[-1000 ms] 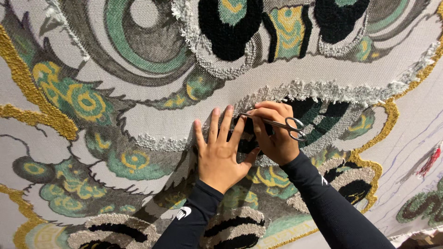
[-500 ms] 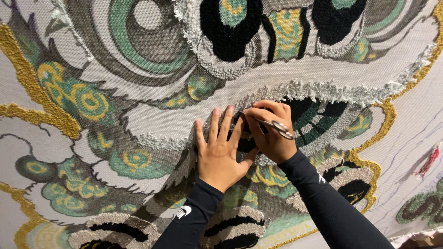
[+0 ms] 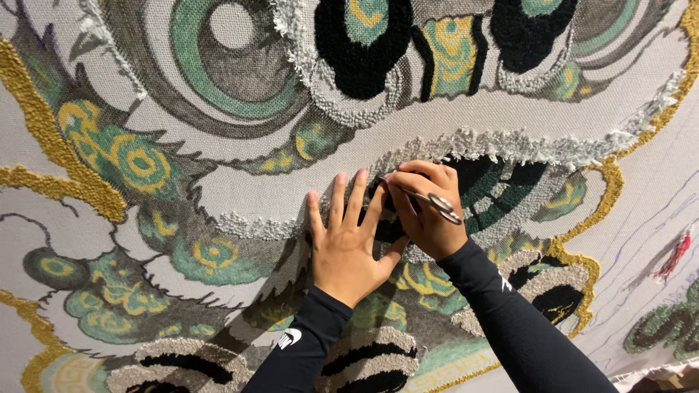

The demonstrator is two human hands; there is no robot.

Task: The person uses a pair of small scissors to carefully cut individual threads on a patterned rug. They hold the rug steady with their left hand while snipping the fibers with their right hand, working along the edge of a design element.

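Left hand (image 3: 349, 244) flat, fingers spread wide on the rug (image 3: 218, 145). Right hand (image 3: 426, 211), just beside it, grips small scissors (image 3: 429, 200), tips at the black pile.

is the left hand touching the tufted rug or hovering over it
Touching. The head view shows the left hand pressed flat, fingers spread, on the tufted rug, with no gap.

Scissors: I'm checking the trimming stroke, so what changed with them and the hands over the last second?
The scissors in the right hand closed: a second ago their handles stood spread apart, now they lie together, angled along the fingers. The left hand stayed flat, fingers spread, on the rug beside them. Both hands kept their spot.
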